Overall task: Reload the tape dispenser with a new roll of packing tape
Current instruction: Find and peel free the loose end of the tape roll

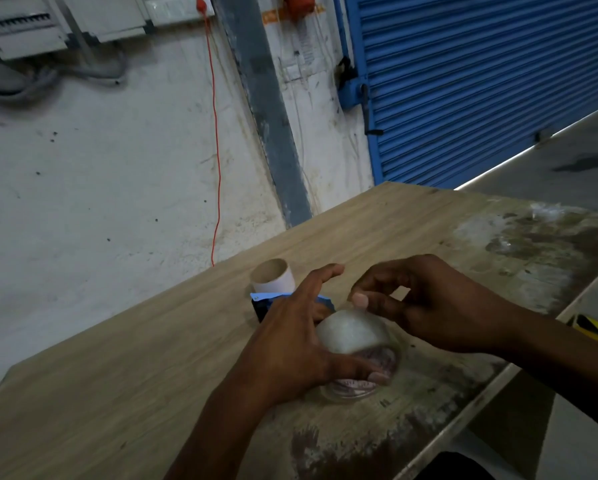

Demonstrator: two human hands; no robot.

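Note:
A roll of clear packing tape [351, 332] sits near the middle of the wooden table [117, 393]. My left hand [290, 341] grips it from the left, thumb stretched along its lower rim. My right hand [425, 306] hovers at the roll's upper right edge, thumb and forefinger pinched close at the tape surface; whether they hold a tape end is unclear. Behind my left hand lies the blue tape dispenser [266, 303], mostly hidden. An empty cardboard core [273, 277] stands upright just beyond it.
The table's right edge [481, 393] runs diagonally, with a worn, stained patch [533, 251] on the right side. A blue roller shutter [481, 81] and a white wall with a red cable [216, 150] stand behind. A yellow-black striped object [595, 329] lies past the right edge.

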